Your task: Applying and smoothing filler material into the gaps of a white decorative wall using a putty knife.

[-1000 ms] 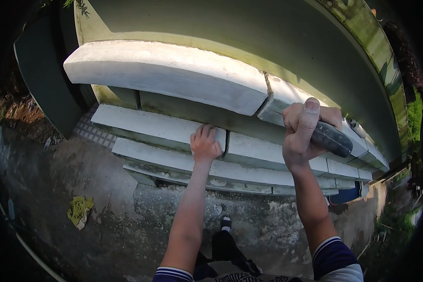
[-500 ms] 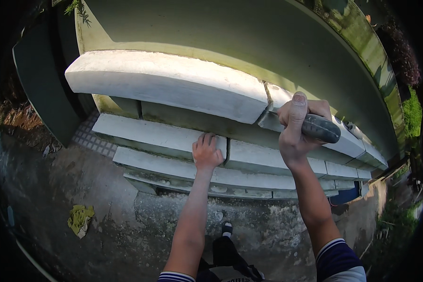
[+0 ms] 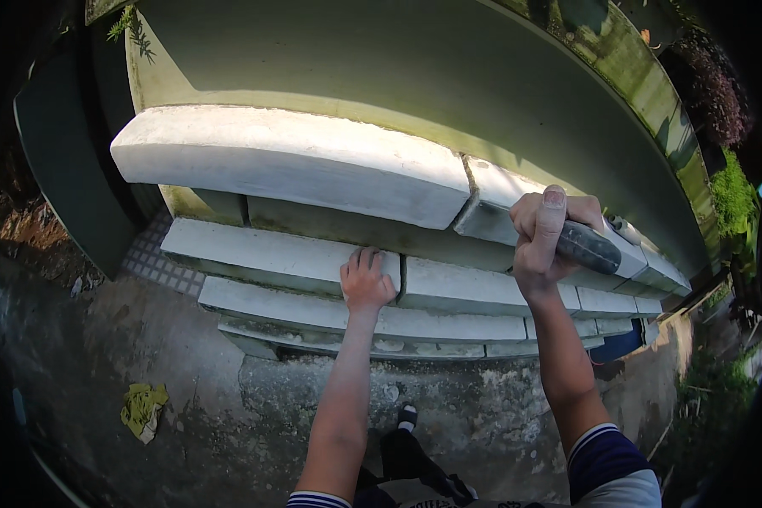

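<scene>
My left hand [image 3: 367, 273] rests on the middle white-topped step [image 3: 271, 250], fingers spread and slightly bent near its edge, beside a dark vertical joint, holding nothing. My right hand [image 3: 550, 233] grips a dark, rounded tool handle [image 3: 591, 250], thumb raised on top. It is over the upper white ledge [image 3: 296, 165], just right of the dark gap between two blocks. The tool's working end is hidden behind my fingers.
Further white-topped steps [image 3: 288, 296] lie below. A green-stained wall [image 3: 415, 68] rises behind. A yellow-green crumpled cloth [image 3: 144, 408] lies on the concrete ground [image 3: 229, 440]. A dark panel [image 3: 63, 178] stands left; plants [image 3: 728, 195] are at right.
My right hand shifted up toward the block gap, then back slightly right and down, still gripping the handle. My left hand stayed on the step. The camera's view moved slightly.
</scene>
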`<state>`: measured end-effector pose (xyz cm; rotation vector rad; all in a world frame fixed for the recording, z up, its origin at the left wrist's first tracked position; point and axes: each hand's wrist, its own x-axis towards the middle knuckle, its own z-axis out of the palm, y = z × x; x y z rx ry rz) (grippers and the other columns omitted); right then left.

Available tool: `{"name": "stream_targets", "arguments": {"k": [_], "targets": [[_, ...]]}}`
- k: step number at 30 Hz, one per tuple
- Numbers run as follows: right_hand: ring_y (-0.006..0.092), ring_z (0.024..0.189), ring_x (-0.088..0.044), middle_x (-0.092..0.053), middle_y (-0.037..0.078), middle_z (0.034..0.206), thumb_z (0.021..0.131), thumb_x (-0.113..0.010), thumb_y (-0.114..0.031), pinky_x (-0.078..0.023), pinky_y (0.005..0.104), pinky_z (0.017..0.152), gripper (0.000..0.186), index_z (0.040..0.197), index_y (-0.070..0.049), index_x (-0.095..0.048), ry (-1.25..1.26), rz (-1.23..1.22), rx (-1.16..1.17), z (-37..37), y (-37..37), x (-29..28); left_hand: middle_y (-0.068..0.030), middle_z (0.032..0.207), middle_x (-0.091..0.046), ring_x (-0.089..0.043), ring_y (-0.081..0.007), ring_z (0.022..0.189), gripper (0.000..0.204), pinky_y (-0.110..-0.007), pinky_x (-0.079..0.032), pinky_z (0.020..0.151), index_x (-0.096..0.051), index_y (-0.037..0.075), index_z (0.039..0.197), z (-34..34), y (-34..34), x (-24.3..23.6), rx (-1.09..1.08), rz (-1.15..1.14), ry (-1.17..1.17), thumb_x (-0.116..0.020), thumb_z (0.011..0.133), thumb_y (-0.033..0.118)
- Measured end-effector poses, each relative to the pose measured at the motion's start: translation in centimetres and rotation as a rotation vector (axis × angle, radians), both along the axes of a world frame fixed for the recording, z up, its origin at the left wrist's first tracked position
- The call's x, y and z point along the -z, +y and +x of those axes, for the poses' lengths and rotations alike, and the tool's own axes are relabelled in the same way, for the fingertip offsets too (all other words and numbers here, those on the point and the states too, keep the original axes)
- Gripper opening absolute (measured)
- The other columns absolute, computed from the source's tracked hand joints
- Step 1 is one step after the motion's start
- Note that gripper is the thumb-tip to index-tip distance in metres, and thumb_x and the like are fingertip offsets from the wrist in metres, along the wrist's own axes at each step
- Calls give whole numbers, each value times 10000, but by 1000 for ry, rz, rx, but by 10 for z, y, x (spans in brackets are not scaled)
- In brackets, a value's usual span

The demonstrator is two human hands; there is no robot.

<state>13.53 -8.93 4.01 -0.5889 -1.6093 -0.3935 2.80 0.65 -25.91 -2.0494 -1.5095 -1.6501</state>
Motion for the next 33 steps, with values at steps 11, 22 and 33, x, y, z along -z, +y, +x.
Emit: {"name": "stream_targets", "arguments": {"k": [11, 22, 33], "targets": [[103, 482, -487, -521, 25, 554, 982, -609, -76, -437, 279, 495, 308, 728, -52, -436, 169, -115, -477, -4, -39, -24, -57, 1166, -647, -593, -280, 1147, 403, -430, -441, 872, -680, 92, 1019, -1, -1, -2, -5, 21, -5, -554, 650, 193], [99, 471, -486, -521, 31, 549, 964, -630, -54, -432, 269, 497, 370, 635, -64, -463, 135, -82, 71, 23, -2, 10, -45, 1183, -654, -597, -275, 1143, 402, -429, -437, 891, -678, 104, 1034, 5, -5, -4, 8, 0, -5, -527, 671, 183], [76, 475, -472, -477, -1, 539, 992, -617, -79, -415, 247, 484, 224, 813, -49, -485, 252, -180, -166, 17, -19, 1, -52, 1169, -655, -593, -275, 1154, 405, -424, -439, 885, -692, 91, 1035, 1, -5, -5, -5, -25, 22, -537, 674, 188]]}}
